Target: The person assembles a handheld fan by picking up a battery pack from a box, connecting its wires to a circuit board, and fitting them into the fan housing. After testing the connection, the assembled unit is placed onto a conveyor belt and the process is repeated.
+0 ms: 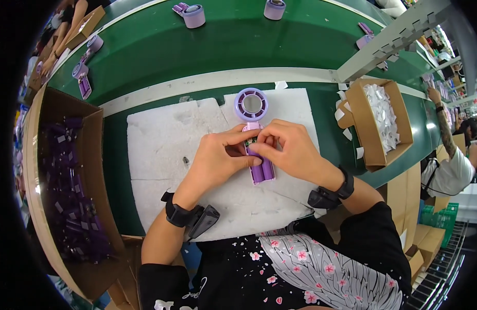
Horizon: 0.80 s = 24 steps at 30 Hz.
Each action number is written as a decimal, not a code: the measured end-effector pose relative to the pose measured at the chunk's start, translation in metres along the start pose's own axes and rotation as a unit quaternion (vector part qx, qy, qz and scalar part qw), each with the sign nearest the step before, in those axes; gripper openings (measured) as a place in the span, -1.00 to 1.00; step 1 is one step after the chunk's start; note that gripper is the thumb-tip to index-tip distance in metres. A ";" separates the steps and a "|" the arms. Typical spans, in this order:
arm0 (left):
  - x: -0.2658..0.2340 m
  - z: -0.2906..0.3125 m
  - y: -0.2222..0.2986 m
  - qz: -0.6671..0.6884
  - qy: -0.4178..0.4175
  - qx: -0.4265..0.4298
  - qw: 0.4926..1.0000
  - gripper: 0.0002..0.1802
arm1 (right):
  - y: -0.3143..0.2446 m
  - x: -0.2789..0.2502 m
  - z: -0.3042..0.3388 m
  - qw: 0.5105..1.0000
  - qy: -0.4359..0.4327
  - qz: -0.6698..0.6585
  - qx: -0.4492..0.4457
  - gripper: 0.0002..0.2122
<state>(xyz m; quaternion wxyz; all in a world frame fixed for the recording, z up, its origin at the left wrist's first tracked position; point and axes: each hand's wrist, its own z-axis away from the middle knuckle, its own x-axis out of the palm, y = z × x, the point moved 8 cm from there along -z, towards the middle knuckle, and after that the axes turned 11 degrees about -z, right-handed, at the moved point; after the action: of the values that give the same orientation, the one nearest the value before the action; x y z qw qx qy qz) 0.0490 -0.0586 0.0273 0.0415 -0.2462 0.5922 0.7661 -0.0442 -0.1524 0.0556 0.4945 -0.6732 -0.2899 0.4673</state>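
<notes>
A small purple handheld fan (pixel 241 113) lies on the white foam sheet in front of me, its round ringed head pointing away. Its handle is open and shows two purple cylindrical batteries (pixel 263 173) at the near end. Part of a green circuit board (pixel 250 141) peeps out between my fingers. My left hand (pixel 213 157) grips the handle from the left, thumb at the batteries and fingertips near the handle's top. With fingers curled and pinched, my right hand (pixel 295 150) works over the board; whatever it pinches is hidden.
The foam sheet (pixel 163 139) covers the green bench. At left stands a deep cardboard box (pixel 89 150) of purple battery packs; at right, a carton (pixel 362 124) of small clear bags. Beyond a pale rail, a green conveyor (pixel 233 46) carries several fans. A metal post (pixel 388 41) rises at right. Other people work nearby.
</notes>
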 end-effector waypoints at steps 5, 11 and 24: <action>-0.004 0.000 0.000 0.009 0.008 0.019 1.000 -0.39 | 0.001 0.003 -0.007 0.998 -0.064 0.002 0.028 -0.85; -0.005 0.003 -0.003 0.019 -0.009 0.001 1.000 -0.40 | -0.036 0.015 0.023 0.963 -0.110 0.180 -0.167 -0.62; -0.040 0.001 -0.010 -0.032 0.203 0.075 0.976 -0.36 | 0.028 -0.079 -0.174 0.891 0.149 0.399 -0.155 -0.45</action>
<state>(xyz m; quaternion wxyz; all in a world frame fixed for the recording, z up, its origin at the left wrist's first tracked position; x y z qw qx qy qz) 0.0874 -0.0460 0.0354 -0.0370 -0.4121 0.6355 0.6519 0.0820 -0.2980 0.0690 0.1930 -0.8618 0.0115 0.4691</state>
